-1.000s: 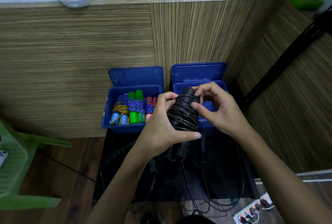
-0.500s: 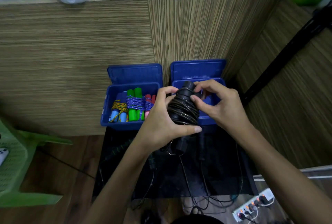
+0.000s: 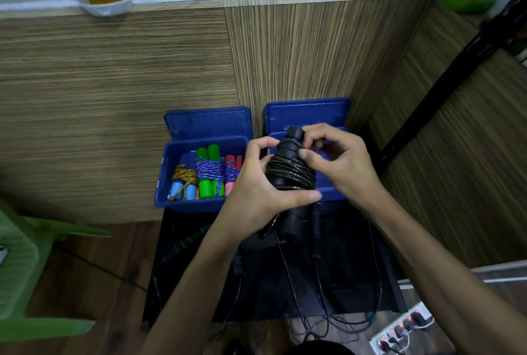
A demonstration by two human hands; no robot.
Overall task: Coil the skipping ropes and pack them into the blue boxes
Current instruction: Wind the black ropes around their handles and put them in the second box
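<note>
- My left hand (image 3: 258,192) is wrapped round the black skipping rope (image 3: 291,172) at the centre of the frame, thumb laid across the bottom of the winding and fingers curled behind it, so the turns cannot slip off the handles while I finish.
- My right hand (image 3: 342,163) pinches near the top of the bundle, fingertips just below the upper handle end; I judge it is tucking or tightening the last turn, though the exact bit of cord under my fingers is hidden.
- I hold the bundle upright and in the air, in front of the right blue box (image 3: 328,195), because that is the box with room: what I can see of its inside looks bare, but my hands cover most of it.
- The left blue box (image 3: 162,180), left of centre, already holds coiled ropes with green, blue and pink handles (image 3: 209,173), standing side by side, which is why this one goes to the other box.
- Both lids stand open against the wood panel behind, keeping the openings free.
- A loose tail hangs below my left hand towards the black mat (image 3: 285,292) in the lower middle, where more dark cords lie; I judge those are ropes not yet coiled.
- Next I would need to secure the end before lowering the bundle, or the winding may spring loose.
</note>
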